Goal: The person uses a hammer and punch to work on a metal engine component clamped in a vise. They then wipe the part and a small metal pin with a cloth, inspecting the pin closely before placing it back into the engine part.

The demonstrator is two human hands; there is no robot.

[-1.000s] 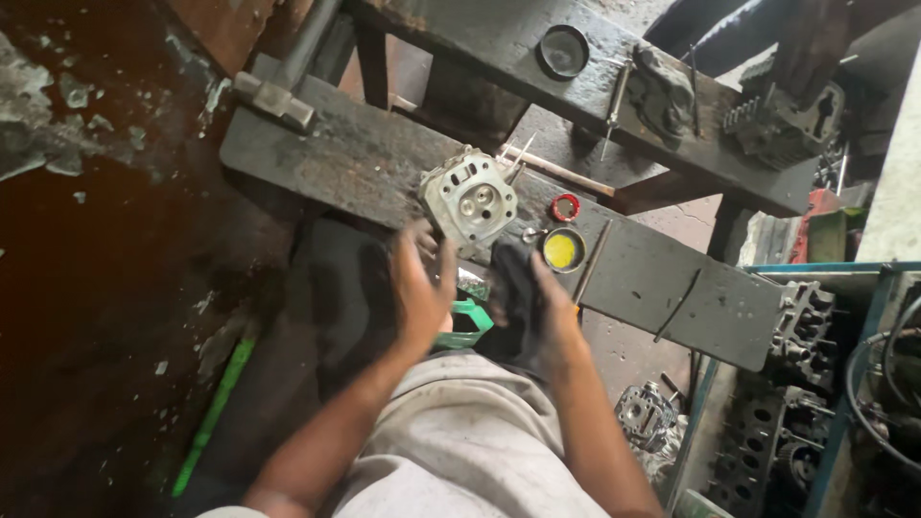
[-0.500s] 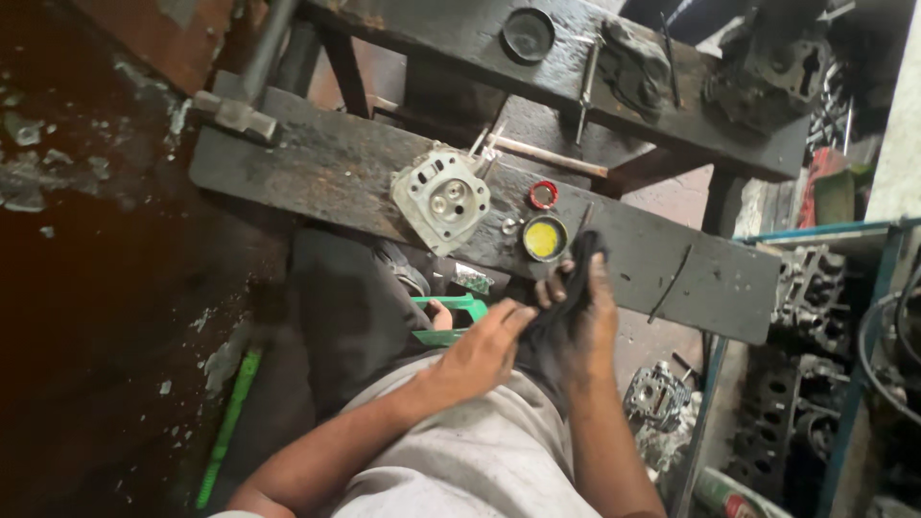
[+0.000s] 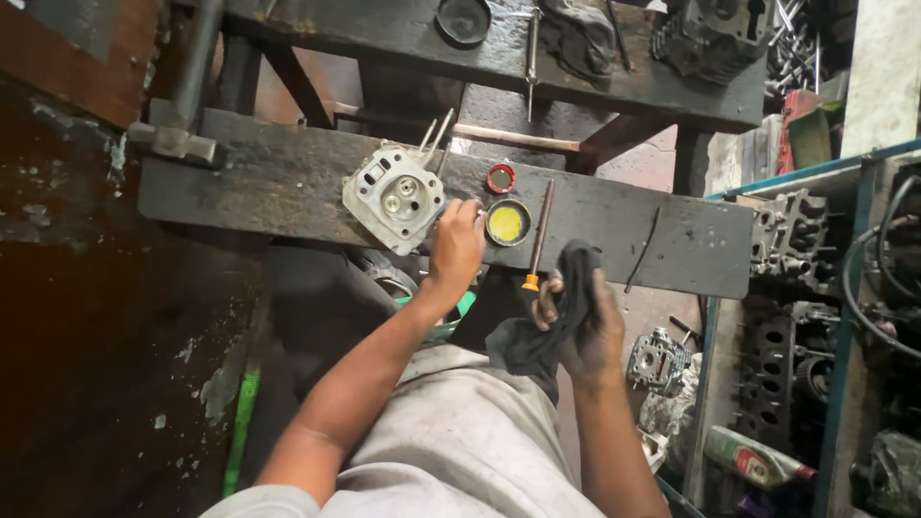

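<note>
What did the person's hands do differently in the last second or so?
The left hand went from the dark rag up to the bench, beside the grey cylinder head. The right hand kept hold of the rag. The yellow tin and screwdriver stayed put.

- The left hand point(image 3: 455, 251) covers the near corner of the grey cast-metal cylinder head point(image 3: 394, 197); its fingertips are hidden.
- A dark crumpled rag point(image 3: 552, 321) wraps the right hand point(image 3: 585, 331), hiding palm and grip.
- The green plastic piece point(image 3: 449, 321) shows only slivers behind the left forearm.
- The round black dish point(image 3: 463, 17) on the upper dark metal table point(image 3: 384, 34) is cut off by the top edge.
</note>
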